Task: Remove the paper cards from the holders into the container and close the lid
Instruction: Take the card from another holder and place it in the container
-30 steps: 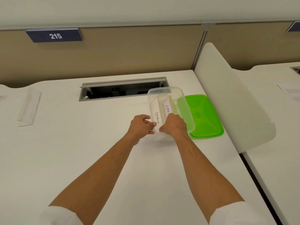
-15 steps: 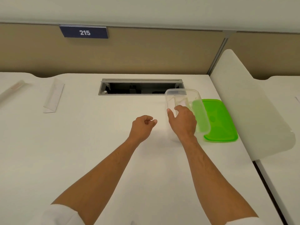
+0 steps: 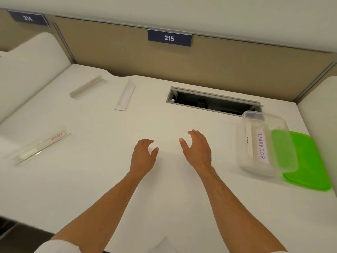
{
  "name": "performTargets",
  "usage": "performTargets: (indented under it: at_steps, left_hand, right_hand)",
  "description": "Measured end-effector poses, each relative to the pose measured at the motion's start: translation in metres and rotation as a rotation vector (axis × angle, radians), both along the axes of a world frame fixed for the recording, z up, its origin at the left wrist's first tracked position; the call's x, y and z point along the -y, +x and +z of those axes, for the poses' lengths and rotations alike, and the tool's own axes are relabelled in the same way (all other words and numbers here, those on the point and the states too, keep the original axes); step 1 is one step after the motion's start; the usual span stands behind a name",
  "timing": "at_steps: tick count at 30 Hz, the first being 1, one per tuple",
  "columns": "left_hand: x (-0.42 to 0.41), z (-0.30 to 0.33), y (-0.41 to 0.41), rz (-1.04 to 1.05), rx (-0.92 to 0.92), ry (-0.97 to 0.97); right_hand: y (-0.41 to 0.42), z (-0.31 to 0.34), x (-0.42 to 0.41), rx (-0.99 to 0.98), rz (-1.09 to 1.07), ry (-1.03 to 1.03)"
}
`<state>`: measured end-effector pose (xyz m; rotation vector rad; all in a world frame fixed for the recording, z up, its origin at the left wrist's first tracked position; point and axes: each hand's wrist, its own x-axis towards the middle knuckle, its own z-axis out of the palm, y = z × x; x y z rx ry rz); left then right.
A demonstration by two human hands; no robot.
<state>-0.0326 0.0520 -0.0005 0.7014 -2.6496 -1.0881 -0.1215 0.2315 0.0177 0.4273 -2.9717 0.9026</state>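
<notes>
Both hands have left the container [image 3: 262, 143]; half a second ago the right hand [image 3: 197, 150] was at its near rim, now it hovers over bare desk [image 3: 109, 179], fingers [image 3: 196, 134] loosely spread, holding nothing. Left hand [image 3: 144, 156] beside it, fingers relaxed and slightly curled, empty. Container sits well right of the right fingers, lid off; card reading LABRADOR [image 3: 261, 146] inside, a second card [image 3: 247, 141] next to it. Green lid [image 3: 310, 161] lies beyond it, partly under it. Three holders lie far left of the left fingers: nearest [image 3: 42, 146], middle [image 3: 87, 86], folded one [image 3: 125, 95].
</notes>
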Motion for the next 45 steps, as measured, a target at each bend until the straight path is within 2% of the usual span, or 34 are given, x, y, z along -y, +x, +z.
performTargets:
  at_steps: [7,18,30,36,41,45]
  left_hand:
    - [0.057,-0.014,0.048,0.071,0.042,-0.079]
    - [0.129,-0.025,0.102,0.194,0.061,-0.125]
    - [0.214,-0.015,0.119,0.184,0.007,-0.418]
    - [0.272,-0.008,0.110,0.214,0.094,-0.525]
    - [0.310,-0.008,0.101,0.263,0.218,-0.544]
    - [0.336,-0.006,0.095,0.349,0.280,-0.468]
  right_hand:
    - [0.028,-0.021,0.060,0.085,0.219,0.039]
    - [0.063,-0.045,0.150,0.097,0.401,0.178]
    - [0.072,-0.061,0.223,0.075,0.471,0.260]
    - [0.073,-0.075,0.239,0.035,0.477,0.343]
    - [0.075,-0.083,0.239,-0.032,0.446,0.332]
    - [0.074,-0.086,0.241,-0.035,0.436,0.330]
